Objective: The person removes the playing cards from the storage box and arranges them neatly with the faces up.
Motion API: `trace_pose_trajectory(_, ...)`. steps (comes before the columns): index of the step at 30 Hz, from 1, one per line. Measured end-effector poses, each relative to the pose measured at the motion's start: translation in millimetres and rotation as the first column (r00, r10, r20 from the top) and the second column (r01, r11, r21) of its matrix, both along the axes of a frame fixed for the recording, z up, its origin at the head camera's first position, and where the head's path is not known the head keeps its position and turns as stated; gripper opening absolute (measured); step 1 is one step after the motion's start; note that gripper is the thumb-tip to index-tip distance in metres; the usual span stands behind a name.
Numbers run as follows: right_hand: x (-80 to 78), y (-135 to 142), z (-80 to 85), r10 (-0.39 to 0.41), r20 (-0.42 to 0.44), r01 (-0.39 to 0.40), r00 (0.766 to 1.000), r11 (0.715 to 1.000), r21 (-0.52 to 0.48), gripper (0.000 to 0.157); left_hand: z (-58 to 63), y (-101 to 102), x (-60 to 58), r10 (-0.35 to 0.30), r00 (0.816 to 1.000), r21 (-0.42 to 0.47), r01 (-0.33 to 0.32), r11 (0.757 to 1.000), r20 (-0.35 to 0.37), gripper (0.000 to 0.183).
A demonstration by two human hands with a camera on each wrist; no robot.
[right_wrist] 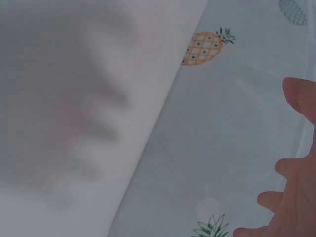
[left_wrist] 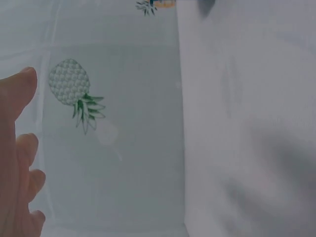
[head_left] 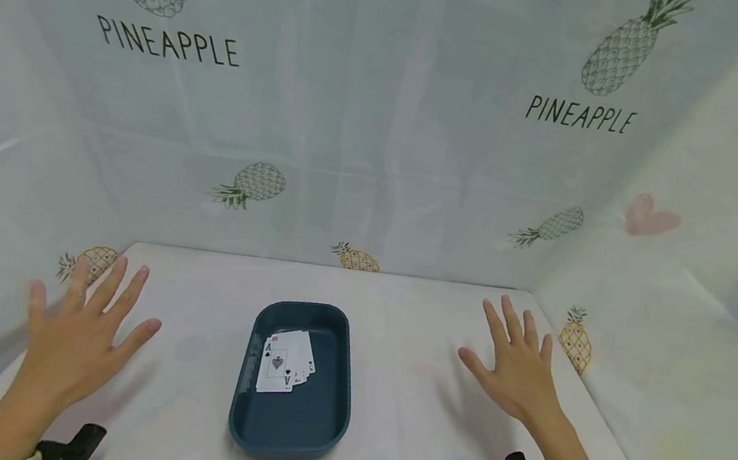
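Observation:
A dark blue rectangular tray with rounded corners sits on the white table, near the middle of the head view. Inside it lies a loose, slightly fanned stack of playing cards, the ace of spades on top. To the tray's left, my left hand hovers above the table with fingers spread, holding nothing. On the other side, my right hand is likewise raised, its fingers spread and nothing in its grasp. Both wrist views show only finger edges, the left hand and the right hand, against the curtain.
A pale curtain printed with pineapples hangs behind the white table and along both sides. Black straps cross the wrists. Hand shadows fall on the tabletop.

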State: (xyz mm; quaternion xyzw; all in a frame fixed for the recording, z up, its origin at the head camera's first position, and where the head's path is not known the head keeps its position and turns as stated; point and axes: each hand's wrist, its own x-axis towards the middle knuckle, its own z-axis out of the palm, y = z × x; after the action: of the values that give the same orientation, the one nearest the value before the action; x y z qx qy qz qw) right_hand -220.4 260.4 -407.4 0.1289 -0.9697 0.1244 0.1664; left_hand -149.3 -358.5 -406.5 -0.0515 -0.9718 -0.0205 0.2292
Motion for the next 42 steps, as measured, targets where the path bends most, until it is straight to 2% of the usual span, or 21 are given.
trace_pose_trajectory(7,-7.6,-26.8,1.2,0.033,0.001,-0.033,0.999,0.999,-0.032,0.091,-11.0,15.1,2.8,-0.080,0.997,0.160,0.079,0.984,-0.004,0.087)
trace_pose_trajectory(13,-15.6,-50.2,1.5,0.078,0.020,-0.076,0.997,0.995,-0.064,0.091,-21.6,33.3,3.9,-0.116,0.993,0.255,0.108,0.961,0.017,0.086)
trace_pose_trajectory(18,-21.5,-72.7,3.3,0.134,0.004,-0.133,0.991,0.987,-0.087,0.090,-24.1,47.1,5.0,-0.134,0.990,0.349,0.114,0.930,0.033,0.085)
trace_pose_trajectory(23,-25.0,-94.3,5.4,0.187,0.020,-0.183,0.982,0.975,-0.126,0.091,-23.9,63.8,5.3,-0.189,0.979,0.481,0.130,0.867,0.077,0.085)
trace_pose_trajectory(31,-27.8,-126.0,14.2,0.284,0.100,-0.258,0.954,0.941,-0.217,0.088,-26.5,99.2,6.3,-0.229,0.950,0.608,0.057,0.792,0.210,0.084)
trace_pose_trajectory(38,-28.8,-155.0,17.1,0.422,0.178,-0.346,0.889,0.873,-0.343,0.080,-32.1,116.7,13.3,-0.266,0.921,0.711,-0.016,0.703,0.284,0.083)
trace_pose_trajectory(42,-27.4,-171.1,16.9,0.479,0.194,-0.403,0.856,0.853,-0.331,0.078,-35.3,124.4,18.3,-0.287,0.890,0.744,-0.081,0.663,0.353,0.085)
